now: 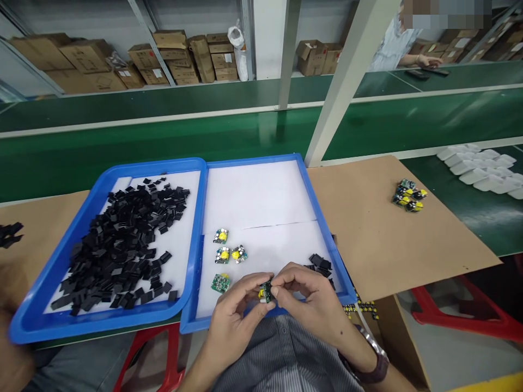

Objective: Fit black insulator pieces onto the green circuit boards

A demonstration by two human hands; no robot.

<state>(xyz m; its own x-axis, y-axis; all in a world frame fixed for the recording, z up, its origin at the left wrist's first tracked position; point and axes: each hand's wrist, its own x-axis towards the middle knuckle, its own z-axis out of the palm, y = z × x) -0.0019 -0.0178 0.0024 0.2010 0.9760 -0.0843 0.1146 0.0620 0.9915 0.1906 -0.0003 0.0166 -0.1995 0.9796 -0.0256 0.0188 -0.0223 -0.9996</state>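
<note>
Between my hands, above the near edge of the right blue tray (306, 190), is a small circuit board (267, 292) with a yellow part on it. My left hand (239, 310) pinches it from the left with thumb and fingers. From the other side, my right hand (304, 296) closes its fingertips on the board's right edge; whether they also hold a small black piece is hidden. Several similar circuit boards (222, 255) lie in the tray, left of and beyond my hands. A little pile of black pieces (320, 264) sits behind my right hand.
A second blue tray (108, 170) at left holds a heap of black pieces (126, 234). More boards (408, 196) lie on cardboard (363, 218) at right, near white plastic trays (482, 169). A slanted post (347, 81) rises behind. Another person's hand (429, 61) is across the line.
</note>
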